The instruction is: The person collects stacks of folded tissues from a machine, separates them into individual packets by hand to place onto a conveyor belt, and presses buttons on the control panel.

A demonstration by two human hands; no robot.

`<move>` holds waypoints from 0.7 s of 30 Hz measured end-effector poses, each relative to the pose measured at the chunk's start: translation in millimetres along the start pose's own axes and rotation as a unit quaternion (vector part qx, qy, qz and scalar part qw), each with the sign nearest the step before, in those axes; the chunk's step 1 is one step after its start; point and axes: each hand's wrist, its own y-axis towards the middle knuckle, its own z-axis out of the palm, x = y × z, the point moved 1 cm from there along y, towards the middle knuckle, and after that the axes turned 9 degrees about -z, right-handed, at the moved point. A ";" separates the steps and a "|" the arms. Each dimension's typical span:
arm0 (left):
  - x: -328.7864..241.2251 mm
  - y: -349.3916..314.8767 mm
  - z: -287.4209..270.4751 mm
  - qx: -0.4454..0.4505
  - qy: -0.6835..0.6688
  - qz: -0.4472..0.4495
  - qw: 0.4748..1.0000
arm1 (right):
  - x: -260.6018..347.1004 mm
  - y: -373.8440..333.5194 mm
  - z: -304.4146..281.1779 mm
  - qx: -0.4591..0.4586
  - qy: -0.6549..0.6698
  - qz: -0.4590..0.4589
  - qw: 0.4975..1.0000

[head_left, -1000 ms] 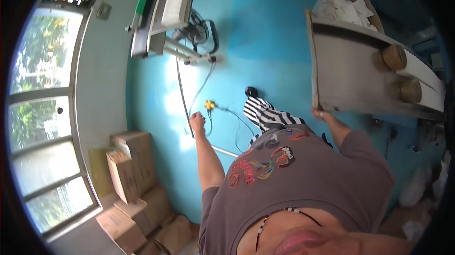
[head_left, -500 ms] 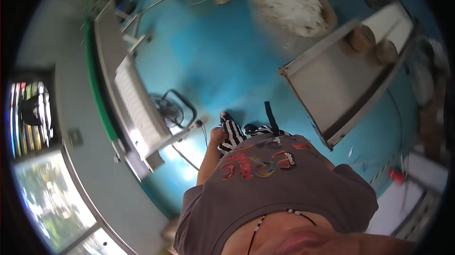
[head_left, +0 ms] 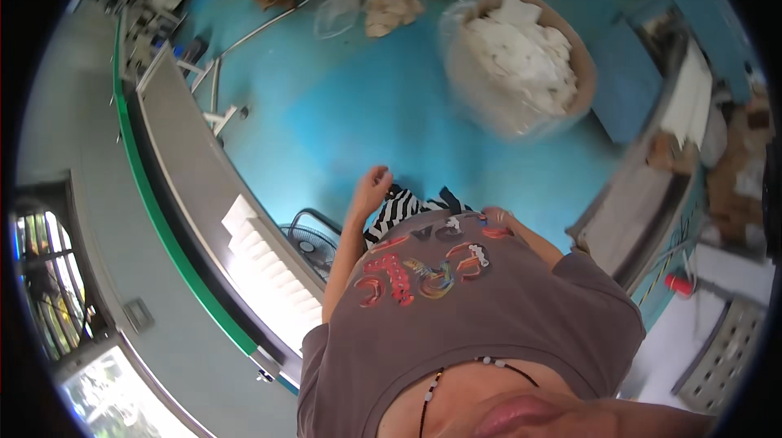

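Floor gives passage between obstructing bench and lined bin

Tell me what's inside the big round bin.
Loose white pieces are heaped in the bin, with clear plastic along its left side. The heap covers the bottom and anything deeper; I cannot tell what the pieces are made of.

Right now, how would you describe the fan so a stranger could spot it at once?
Start with the long, green-edged bench on the left. Near its lower end, past the row of white pieces on it, look between bench and left forearm. The fan is there: a round, dark wire cage with a looped frame, unlike the pale pieces beside it.
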 end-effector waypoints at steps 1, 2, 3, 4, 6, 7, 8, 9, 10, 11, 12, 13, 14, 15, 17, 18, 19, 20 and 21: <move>-38.8 -4.2 -31.7 -0.050 0.037 0.020 0.998 | 43.5 16.6 -25.9 -0.020 -0.026 -0.010 0.999; -72.8 -7.4 -57.4 -0.089 0.077 0.044 0.992 | 62.1 44.8 -56.4 -0.065 -0.124 -0.101 0.985; -85.1 -18.9 -86.5 -0.107 0.072 0.031 0.991 | 109.5 61.6 -78.7 -0.084 -0.029 -0.061 0.994; -92.0 -30.8 -115.4 -0.167 0.028 0.028 0.985 | 172.4 67.9 -95.6 -0.107 0.029 -0.132 0.985; -110.1 -21.8 -151.6 -0.211 -0.020 0.034 0.977 | 249.7 107.0 -135.9 -0.136 -0.057 -0.206 0.967; -111.9 -23.0 -168.6 -0.249 -0.044 0.022 0.967 | 294.0 125.0 -149.8 -0.128 -0.078 -0.208 0.967; -109.7 -24.7 -182.4 -0.289 -0.069 0.008 0.955 | 339.0 139.2 -159.0 -0.119 -0.101 -0.210 0.965; -102.2 -25.7 -195.0 -0.321 -0.103 0.005 0.941 | 383.5 153.9 -163.8 -0.118 -0.167 -0.263 0.943; -96.7 -27.3 -208.5 -0.354 -0.133 0.002 0.926 | 428.9 165.6 -164.9 -0.115 -0.228 -0.318 0.913; -87.5 -31.4 -220.2 -0.389 -0.184 -0.020 0.903 | 476.9 173.9 -158.3 -0.097 -0.244 -0.326 0.908; -78.1 -36.5 -227.7 -0.423 -0.235 -0.042 0.874 | 520.4 179.2 -148.2 -0.033 -0.172 -0.300 0.938; -77.4 -47.6 -233.4 -0.462 -0.276 -0.059 0.841 | 557.1 180.3 -137.8 0.041 -0.105 -0.266 0.957; -72.3 -55.7 -235.0 -0.522 -0.295 -0.095 0.795 | 594.3 182.6 -130.9 0.078 -0.138 -0.274 0.949; -71.8 -56.1 -243.0 -0.562 -0.312 -0.120 0.757 | 636.4 186.7 -121.3 0.129 -0.159 -0.285 0.936; -75.9 -60.6 -254.0 -0.633 -0.334 -0.146 0.684 | 699.6 176.1 -104.1 0.219 -0.177 -0.305 0.910; -82.7 -66.0 -258.2 -0.674 -0.337 -0.147 0.641 | 734.6 165.2 -95.6 0.268 -0.179 -0.318 0.891; -83.0 -70.5 -257.0 -0.719 -0.336 -0.155 0.588 | 767.2 150.4 -83.1 0.314 -0.193 -0.326 0.871; -83.4 -70.3 -252.8 -0.759 -0.335 -0.161 0.535 | 799.9 134.9 -72.5 0.356 -0.207 -0.331 0.849; -83.6 -75.2 -244.6 -0.800 -0.276 -0.224 0.483 | 825.6 111.8 -55.0 0.397 -0.212 -0.337 0.827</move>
